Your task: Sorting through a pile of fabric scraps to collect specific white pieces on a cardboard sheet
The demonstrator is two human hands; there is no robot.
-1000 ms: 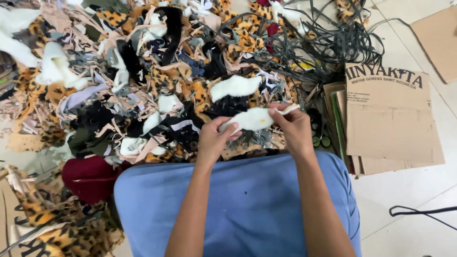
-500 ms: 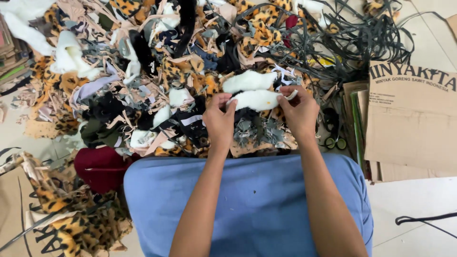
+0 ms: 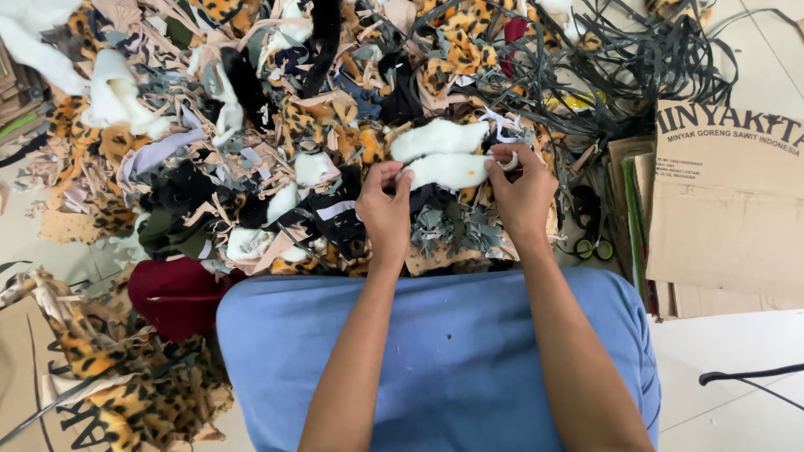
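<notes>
I hold a white fur scrap (image 3: pixel 448 170) stretched between my two hands, out in front of my blue-clad lap (image 3: pixel 435 351) and just above the heap of fabric offcuts (image 3: pixel 251 151) spread on the floor. My left hand (image 3: pixel 385 209) is pinched shut on the scrap's left end, thumb and fingertips meeting at its edge. My right hand (image 3: pixel 521 188) is clamped on the right end, where a narrow white tab of the scrap curls over my fingers.

The scrap's long axis runs left to right, almost level, so each hand has one end and neither is the nearer: the piece sits squarely between them, a touch closer to my right palm, which covers more of it. It lies forward of both wrists, away from my body. Just beyond it, nearly touching, a second white fur piece (image 3: pixel 437 138) rests on the heap, parallel to mine.

Around it lie leopard-print, black, grey and beige strips. A dark red cloth (image 3: pixel 172 295) sits near my left knee. To my right a tangle of dark straps (image 3: pixel 620 75) spreads over the floor, a pair of scissors (image 3: pixel 590 243) lies just beside my right wrist, and flattened cardboard (image 3: pixel 729 209) is stacked further right.
</notes>
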